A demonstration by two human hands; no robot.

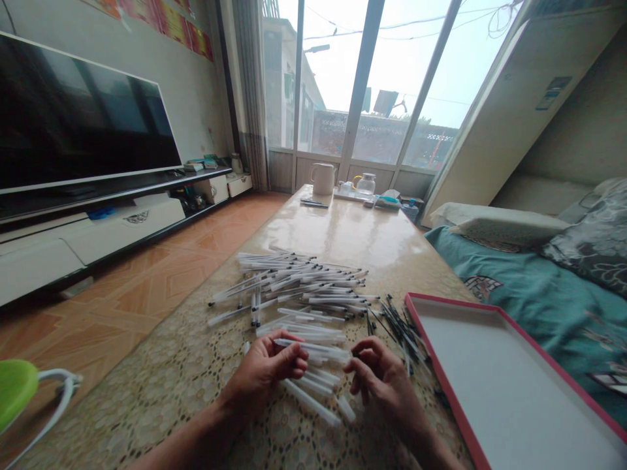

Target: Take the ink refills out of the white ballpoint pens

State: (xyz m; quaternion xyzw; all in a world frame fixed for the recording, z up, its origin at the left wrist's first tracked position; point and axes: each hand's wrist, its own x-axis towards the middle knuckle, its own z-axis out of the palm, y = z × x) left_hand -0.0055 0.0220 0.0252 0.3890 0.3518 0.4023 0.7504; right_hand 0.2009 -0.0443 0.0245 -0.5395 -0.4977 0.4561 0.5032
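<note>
A whitish, see-through pen barrel [321,349] is pinched between the thumb and fingers of my left hand [274,365], pointing across to the right. At its right end, the fingers of my right hand [379,375] are curled closed. Whatever sits between those fingertips is too small to make out. Below my hands lie more loose barrels [313,401] and a short clear cap [346,408]. Just beyond them spreads a heap of pens [304,281], white with dark tips. Thin black refills [401,326] lie in a loose pile past my right hand.
A shallow red-rimmed box lid [499,310] lies at the table's right. At the far end of the patterned table [196,365] stand a cream jug [322,178], a glass pot [365,184] and a tissue pack [388,201]. A green stool [17,391] is at lower left.
</note>
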